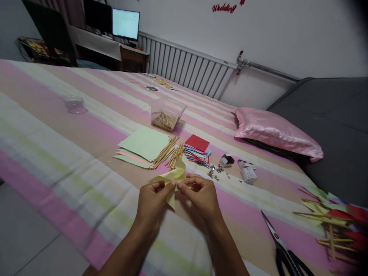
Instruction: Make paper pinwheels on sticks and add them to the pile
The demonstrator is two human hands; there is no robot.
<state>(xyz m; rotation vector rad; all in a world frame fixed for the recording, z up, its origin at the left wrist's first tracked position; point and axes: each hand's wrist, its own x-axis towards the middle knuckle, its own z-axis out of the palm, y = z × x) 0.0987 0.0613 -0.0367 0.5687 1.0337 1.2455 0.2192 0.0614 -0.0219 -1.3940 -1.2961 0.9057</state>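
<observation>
My left hand (151,203) and my right hand (201,197) meet over the striped bedspread (57,126), both pinching a folded piece of pale yellow paper (172,176). The paper's flaps curl up between my fingertips, and one point hangs down below them. Just beyond my hands lie a bundle of wooden sticks (169,153), a stack of light green and pink paper sheets (143,147), and a pile of smaller coloured squares with a red one on top (197,147). Small metal pins (215,171) are scattered next to my right hand.
A clear box of sticks (167,114) and a clear lid (75,104) sit farther back. Scissors (283,249) lie at the right, beside finished paper pinwheels on sticks (333,218). A pink pillow (276,132), small white boxes (247,172), a radiator (186,69) and a lit monitor (125,23) are around.
</observation>
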